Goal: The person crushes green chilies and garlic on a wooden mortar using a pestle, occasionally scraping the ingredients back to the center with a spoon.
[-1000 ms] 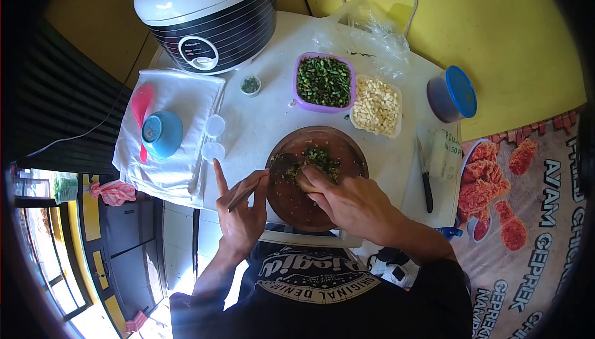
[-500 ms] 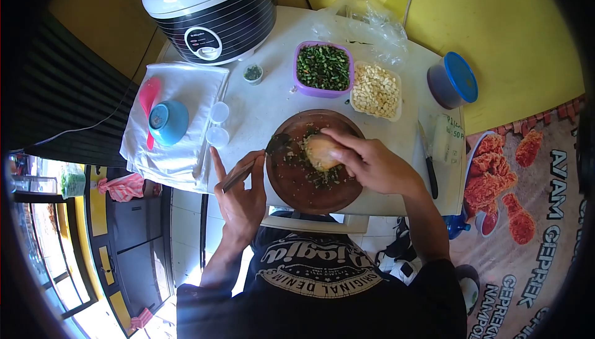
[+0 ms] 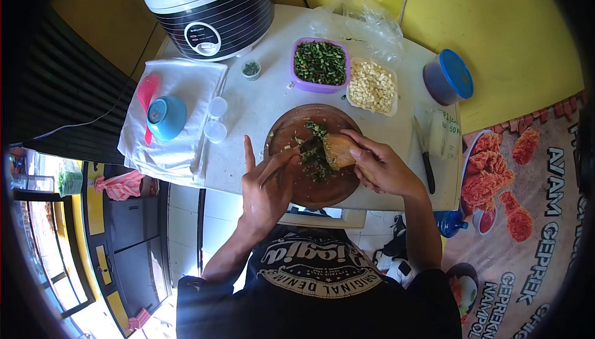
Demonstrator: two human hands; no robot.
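Observation:
A round brown mortar [image 3: 282,129] sits at the table's front edge with crushed green and pale bits [image 3: 317,129] inside. My right hand [image 3: 389,170] is closed around a wooden pestle [image 3: 338,152], its broad end tilted over the mortar. From the left, my left hand [image 3: 265,193] grips a dark spoon [image 3: 310,148], index finger stretched out. The spoon's bowl lies against the pestle's end, green bits between them. Behind the mortar stand a purple tub of chopped greens [image 3: 320,63] and a clear tub of pale diced pieces [image 3: 372,88].
A rice cooker [image 3: 211,23] stands at the back left. An upturned blue bowl [image 3: 167,119] and pink spoon [image 3: 146,91] rest on white plastic sheets [image 3: 192,85]. To the right lie a knife [image 3: 425,156] and a blue-lidded container [image 3: 447,77].
My left hand has moved right, bringing the spoon over the mortar to the pestle. The pestle has shifted slightly right and tilted, and the green bits are gathered near the spoon.

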